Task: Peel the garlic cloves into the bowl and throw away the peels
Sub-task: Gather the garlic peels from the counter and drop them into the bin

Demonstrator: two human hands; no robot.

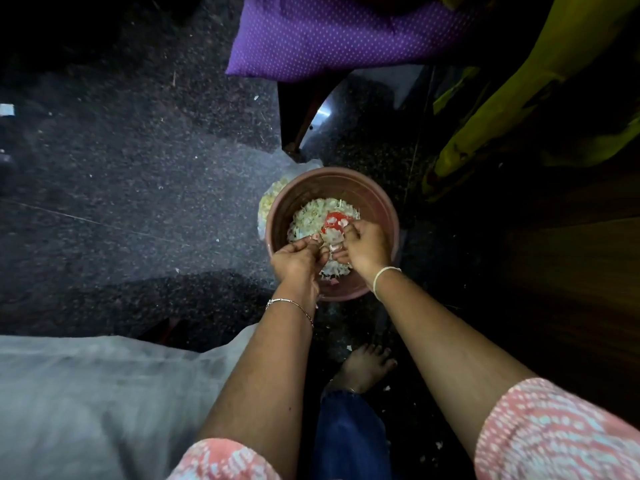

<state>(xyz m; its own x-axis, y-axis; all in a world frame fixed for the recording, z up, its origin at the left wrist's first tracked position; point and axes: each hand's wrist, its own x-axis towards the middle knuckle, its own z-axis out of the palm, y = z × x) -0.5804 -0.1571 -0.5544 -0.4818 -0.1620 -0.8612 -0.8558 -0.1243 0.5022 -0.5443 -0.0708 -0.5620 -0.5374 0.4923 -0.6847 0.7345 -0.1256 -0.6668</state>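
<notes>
Closest to us are two pink sleeves (554,434) with pale dots, pushed up above the elbows. Between the arms we see a blue leg (349,434) and a bare foot (367,365) on the dark floor (138,202). A grey cloth (86,403) lies at our lower left. A few white bits lie on the floor by the foot.

The left wrist has a thin chain (291,304). The right wrist has a white band (384,275).

Both hands reach down into a round brown tub (332,181). The left hand (298,258) and the right hand (363,247) are close together, with their fingers curled. They pinch a bunch of peels (311,216) between them, just over the pile.

The peels are thin, dry and papery. They are white and pale yellow, in small torn flakes. They cover most of the bottom of the tub. A red thing (334,220) pokes out of the pile just past the fingers. We cannot tell what it is.

A clear bag (268,202) touches the tub's left side, half hidden behind it. It holds pale yellow lumps.

Farther off we see a purple pillow (329,32) with small white dots. A yellow-green cloth (519,81) hangs at the right.
</notes>
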